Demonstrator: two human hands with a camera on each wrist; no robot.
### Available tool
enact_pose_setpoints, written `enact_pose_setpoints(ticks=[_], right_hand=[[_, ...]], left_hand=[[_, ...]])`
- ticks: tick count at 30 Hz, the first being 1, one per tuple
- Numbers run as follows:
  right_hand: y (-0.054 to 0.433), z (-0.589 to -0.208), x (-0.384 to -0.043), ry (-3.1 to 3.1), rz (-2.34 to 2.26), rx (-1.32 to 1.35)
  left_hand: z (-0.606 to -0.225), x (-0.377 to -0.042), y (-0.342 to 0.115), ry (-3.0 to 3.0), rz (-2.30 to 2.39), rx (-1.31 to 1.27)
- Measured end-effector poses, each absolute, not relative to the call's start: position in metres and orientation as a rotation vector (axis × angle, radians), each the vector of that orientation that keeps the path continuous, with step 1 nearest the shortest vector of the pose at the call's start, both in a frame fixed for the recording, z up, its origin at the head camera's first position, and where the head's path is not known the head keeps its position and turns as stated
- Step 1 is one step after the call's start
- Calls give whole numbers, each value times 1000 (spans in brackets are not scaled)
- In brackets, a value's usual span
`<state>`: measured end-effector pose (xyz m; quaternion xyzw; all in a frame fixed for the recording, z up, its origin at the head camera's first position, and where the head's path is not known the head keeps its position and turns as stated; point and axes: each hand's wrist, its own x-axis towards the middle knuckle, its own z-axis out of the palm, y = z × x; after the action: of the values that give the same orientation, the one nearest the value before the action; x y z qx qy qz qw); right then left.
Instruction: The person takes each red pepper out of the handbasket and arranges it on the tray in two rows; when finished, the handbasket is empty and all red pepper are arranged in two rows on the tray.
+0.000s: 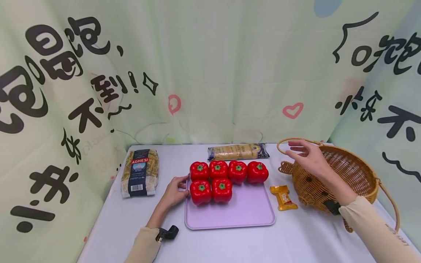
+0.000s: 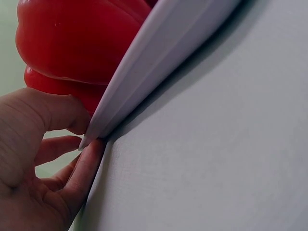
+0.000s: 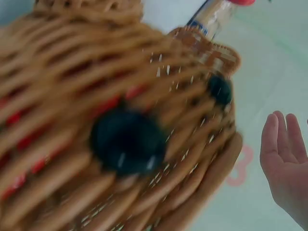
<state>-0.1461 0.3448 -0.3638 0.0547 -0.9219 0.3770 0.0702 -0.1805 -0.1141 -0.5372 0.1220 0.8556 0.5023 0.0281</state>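
Observation:
My left hand (image 1: 175,190) pinches the left rim of a lilac tray (image 1: 243,212), thumb above and fingers below, as the left wrist view shows. Several red bell peppers (image 1: 222,190) stand in two rows at the tray's back and left. Over the left side of a wicker basket (image 1: 348,164), near its raised handle, my right hand (image 1: 309,157) hovers with fingers extended and holds nothing. Through the weave in the right wrist view, red patches (image 3: 29,139) show inside the basket; what they are cannot be made out.
A bag of AGNESI pasta (image 1: 139,173) lies at the table's left. Behind the peppers is a long pack of noodles (image 1: 238,151). Between tray and basket lies a small orange-wrapped snack (image 1: 283,198). A printed curtain (image 1: 210,73) hangs behind the table.

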Motion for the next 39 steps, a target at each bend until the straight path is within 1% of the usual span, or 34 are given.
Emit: enact_pose_setpoints(ticks=[8,17,23,33,39], right_hand=[[372,-356,-146,-2766,1067,94],[409,-352,-153,-2810,971,68],[432,-350,-159,-2882,939,132],[464,-351,-172,-3318,774,314],[467,-355,-181,-3492,880,221]], left_hand=[[-539,-180,-116,2650,1572,423],[-538,-180,-116,2636,1564,394],[-536,-179,-115,2624,1550,354],[-534,-180,-113,2628,1552,385],[-536,-180,-113,2638,1540,378]])
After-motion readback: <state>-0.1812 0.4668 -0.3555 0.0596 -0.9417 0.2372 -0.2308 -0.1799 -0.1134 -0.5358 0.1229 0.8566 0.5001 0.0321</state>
